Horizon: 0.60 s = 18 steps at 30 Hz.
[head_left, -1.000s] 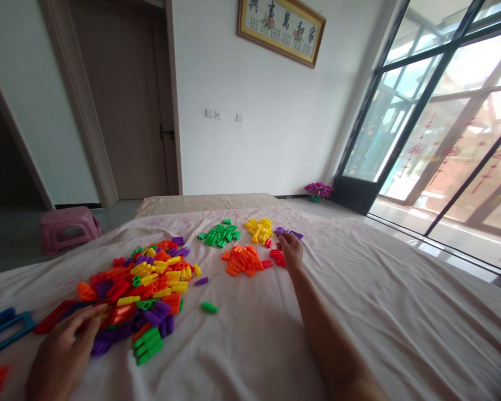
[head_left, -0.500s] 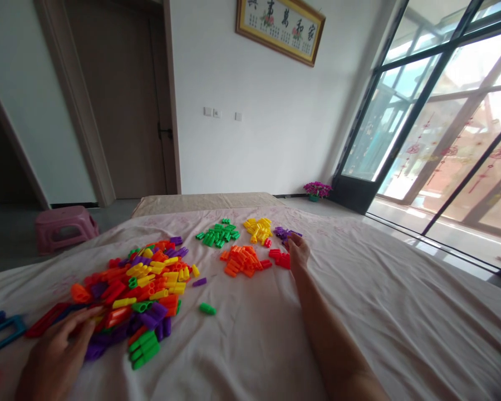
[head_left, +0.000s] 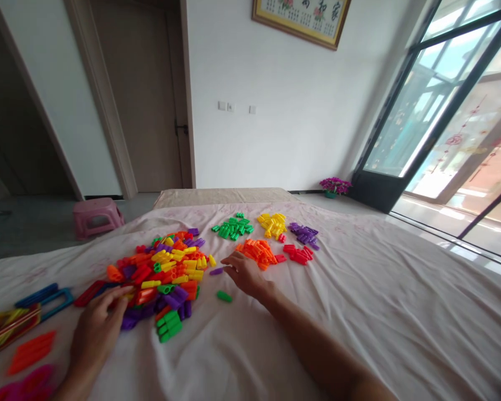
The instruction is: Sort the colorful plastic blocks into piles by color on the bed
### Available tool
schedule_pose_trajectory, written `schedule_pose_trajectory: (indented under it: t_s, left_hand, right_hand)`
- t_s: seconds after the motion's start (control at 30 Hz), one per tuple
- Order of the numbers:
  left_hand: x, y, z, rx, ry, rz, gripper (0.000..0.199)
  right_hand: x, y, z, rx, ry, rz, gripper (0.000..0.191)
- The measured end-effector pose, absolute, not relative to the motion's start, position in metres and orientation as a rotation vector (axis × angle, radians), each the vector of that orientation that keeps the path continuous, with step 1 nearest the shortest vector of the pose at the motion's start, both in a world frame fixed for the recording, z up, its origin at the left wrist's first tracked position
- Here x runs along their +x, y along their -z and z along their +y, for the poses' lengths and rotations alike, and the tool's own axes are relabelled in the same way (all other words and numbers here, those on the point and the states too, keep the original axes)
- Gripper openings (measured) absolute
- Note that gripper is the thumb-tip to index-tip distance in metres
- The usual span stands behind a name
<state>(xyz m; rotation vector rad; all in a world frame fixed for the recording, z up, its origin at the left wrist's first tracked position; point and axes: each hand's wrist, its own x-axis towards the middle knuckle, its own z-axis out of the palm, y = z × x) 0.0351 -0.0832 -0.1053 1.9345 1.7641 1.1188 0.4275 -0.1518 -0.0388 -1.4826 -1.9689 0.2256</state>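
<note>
A mixed heap of plastic building pieces [head_left: 171,267], in red, orange, yellow, green and purple, lies on the cloth-covered surface. At its near left edge my left hand [head_left: 96,326] is curled, with a yellow plastic piece [head_left: 129,294] between thumb and fingers, partly hidden. My right hand [head_left: 247,277] is over the cloth right of the heap, fingers stretched leftward and holding nothing visible. Just off its fingertips lies a single purple piece [head_left: 216,271]; a green piece [head_left: 224,296] lies nearer me. Behind the right hand is an orange pile [head_left: 259,252], partly covered by it.
Sorted piles stand farther back: green [head_left: 232,228], yellow [head_left: 273,224], purple [head_left: 304,234] and red [head_left: 298,254]. At left lie blue frames [head_left: 58,301], an orange block [head_left: 31,352] and pink pieces [head_left: 29,384]. A pink stool [head_left: 98,217] stands beyond the cloth.
My right hand has moved left from the purple pile to near the single purple piece. My left hand stays at the heap's edge. The view has shifted left.
</note>
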Motion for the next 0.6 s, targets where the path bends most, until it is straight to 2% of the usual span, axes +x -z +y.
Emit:
schedule_pose_trajectory:
  t_s: [0.17, 0.33, 0.5, 0.6]
  left_hand:
    - [0.036, 0.105, -0.084, 1.89, -1.134, 1.73, 0.049]
    - [0.037, 0.101, -0.086, 1.865, -1.12, 1.745, 0.049]
    - [0.039, 0.095, -0.089, 1.847, -1.057, 1.75, 0.05]
    - [0.035, 0.101, -0.086, 1.819, -1.041, 1.776, 0.049]
  right_hand:
    - [0.411, 0.047, -0.147, -1.761, -0.178, -2.115, 0.018]
    - [0.42, 0.045, -0.147, -1.745, -0.152, -2.045, 0.018]
    - [0.466, 0.034, -0.14, -1.594, 0.018, -1.598, 0.022]
    - [0.512, 0.026, -0.134, -1.549, 0.011, -1.24, 0.031]
